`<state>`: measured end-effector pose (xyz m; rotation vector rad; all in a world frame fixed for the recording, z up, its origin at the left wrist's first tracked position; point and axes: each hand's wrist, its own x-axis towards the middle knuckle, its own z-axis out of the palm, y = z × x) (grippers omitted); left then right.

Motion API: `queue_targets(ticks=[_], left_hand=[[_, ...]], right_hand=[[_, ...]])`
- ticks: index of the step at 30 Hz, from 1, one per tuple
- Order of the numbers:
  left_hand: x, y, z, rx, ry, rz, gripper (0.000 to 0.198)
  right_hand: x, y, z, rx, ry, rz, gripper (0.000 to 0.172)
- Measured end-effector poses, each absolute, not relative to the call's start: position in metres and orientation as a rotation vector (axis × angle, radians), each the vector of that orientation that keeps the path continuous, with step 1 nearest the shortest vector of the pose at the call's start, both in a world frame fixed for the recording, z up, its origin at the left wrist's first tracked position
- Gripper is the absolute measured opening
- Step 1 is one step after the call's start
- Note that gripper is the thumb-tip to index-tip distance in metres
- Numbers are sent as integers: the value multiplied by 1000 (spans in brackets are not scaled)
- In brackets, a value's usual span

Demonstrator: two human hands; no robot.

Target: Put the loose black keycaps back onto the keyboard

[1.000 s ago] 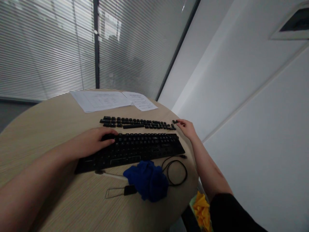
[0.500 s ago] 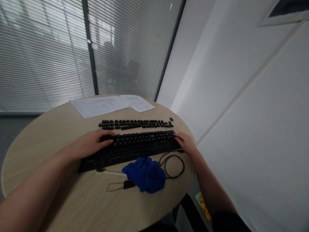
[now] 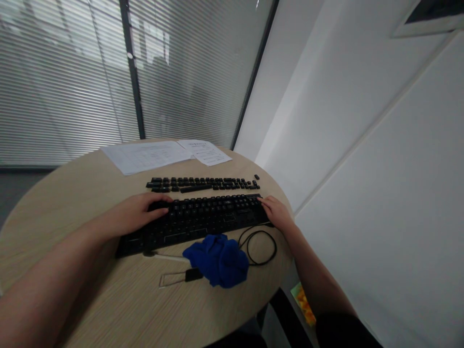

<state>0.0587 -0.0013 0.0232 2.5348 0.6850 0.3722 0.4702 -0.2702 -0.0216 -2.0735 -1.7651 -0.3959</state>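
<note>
A black keyboard (image 3: 203, 223) lies slantwise on the round wooden table. Its far rows carry keycaps, while much of the near part looks bare. My left hand (image 3: 139, 212) is closed on the keyboard's left part, fingers at the far edge and thumb over the top. At the right end, my right hand (image 3: 274, 210) grips the keyboard with its fingertips on the corner keys. Loose black keycaps (image 3: 195, 181) are laid out in rows just beyond it. A crumpled blue cloth (image 3: 221, 261) sits on the near side, beside a wire keycap puller (image 3: 181, 278).
Printed paper sheets (image 3: 155, 157) lie at the far side of the table (image 3: 145, 309). A coiled black cable (image 3: 273, 253) rests right of the cloth. A thin brush-like tool (image 3: 166, 256) is partly under the cloth. A white wall (image 3: 362, 193) stands close on the right.
The fingers of my right hand have shifted slightly left onto the keyboard's far right corner. My left hand stays in place on the keyboard. The view has tilted a little.
</note>
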Motion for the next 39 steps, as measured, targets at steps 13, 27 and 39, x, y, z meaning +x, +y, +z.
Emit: queue_targets(ticks=[13, 27, 39], left_hand=[[59, -4, 23, 2544, 681, 372, 55], [59, -4, 24, 2597, 660, 377, 52], [58, -6, 26, 2553, 651, 403, 47]], right_hand=[[468, -271, -18, -2138, -1743, -447, 34], [464, -271, -18, -2154, -1783, -461, 36], [462, -270, -17, -2081, -1768, -473, 32]])
